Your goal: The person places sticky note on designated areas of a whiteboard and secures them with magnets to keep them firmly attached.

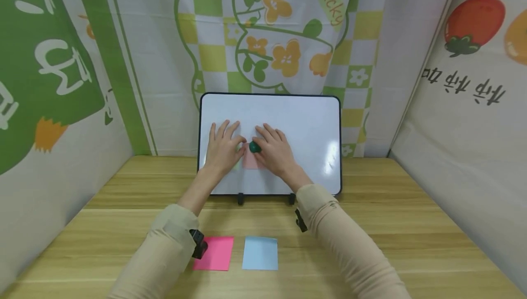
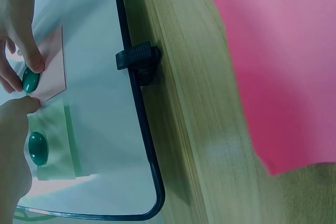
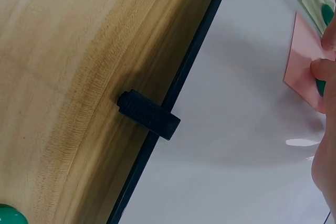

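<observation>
A whiteboard [image 1: 304, 138] stands on the table. My right hand [image 1: 276, 152] pinches a round green magnet [image 1: 255, 147] against the upper part of a light pink sticky note [image 1: 252, 161] on the board. At the note's left edge, my left hand [image 1: 221, 150] holds it between thumb and forefinger, the other fingers spread on the board. Partly behind the left hand is a light green sticky note [image 2: 55, 148], with another green magnet [image 2: 38, 148] on it. The right fingers cover part of the pink note.
Black stand clips [image 1: 240, 199] support the board's lower edge. On the wooden table [image 1: 370, 225], a bright pink sticky note [image 1: 218, 255] and a blue one [image 1: 260, 254] lie in front. A further green magnet [image 3: 10, 215] shows at the right wrist view's corner. Printed curtains [image 1: 164, 61] surround the table.
</observation>
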A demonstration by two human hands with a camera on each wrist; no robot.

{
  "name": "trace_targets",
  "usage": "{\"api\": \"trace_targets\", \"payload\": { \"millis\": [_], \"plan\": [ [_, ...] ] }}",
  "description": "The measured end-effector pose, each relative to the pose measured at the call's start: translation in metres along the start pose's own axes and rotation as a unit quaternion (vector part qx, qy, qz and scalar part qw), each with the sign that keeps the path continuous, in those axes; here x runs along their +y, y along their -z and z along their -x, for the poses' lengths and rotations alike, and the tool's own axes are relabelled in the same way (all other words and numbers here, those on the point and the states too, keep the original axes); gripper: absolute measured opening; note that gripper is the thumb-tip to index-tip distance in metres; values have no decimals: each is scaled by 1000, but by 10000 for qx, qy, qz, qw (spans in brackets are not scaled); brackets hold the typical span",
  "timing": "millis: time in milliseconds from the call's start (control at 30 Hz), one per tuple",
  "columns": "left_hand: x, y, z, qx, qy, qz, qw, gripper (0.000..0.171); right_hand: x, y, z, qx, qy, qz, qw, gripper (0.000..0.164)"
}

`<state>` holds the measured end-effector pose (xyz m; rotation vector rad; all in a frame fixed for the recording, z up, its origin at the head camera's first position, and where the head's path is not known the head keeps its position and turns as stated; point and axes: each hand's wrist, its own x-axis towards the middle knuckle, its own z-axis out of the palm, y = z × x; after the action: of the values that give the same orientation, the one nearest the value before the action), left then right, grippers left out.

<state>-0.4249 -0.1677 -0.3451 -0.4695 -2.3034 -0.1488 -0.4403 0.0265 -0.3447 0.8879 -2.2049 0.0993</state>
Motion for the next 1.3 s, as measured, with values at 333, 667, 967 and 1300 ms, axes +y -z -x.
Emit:
{"api": "trace_targets", "payload": {
  "millis": [333, 667, 967, 1300],
  "plan": [
    [-2, -1, 1, -93, 6, 151, 9998, 28, 2, -2, 3, 35, -25, -87, 10000, 42],
    [-1, 2, 5, -313, -54, 64, 9995, 46, 5, 1, 8, -212, -204, -275, 9992, 51],
    [-5, 7, 15, -421, -92, 192, 9989, 68, 7, 6, 14, -255, -385, -434, 9980, 66],
    [-4, 11, 21, -728, -8, 555, 9958, 79, 2, 13, 16, -623, -662, -680, 9935, 79]
  ]
}}
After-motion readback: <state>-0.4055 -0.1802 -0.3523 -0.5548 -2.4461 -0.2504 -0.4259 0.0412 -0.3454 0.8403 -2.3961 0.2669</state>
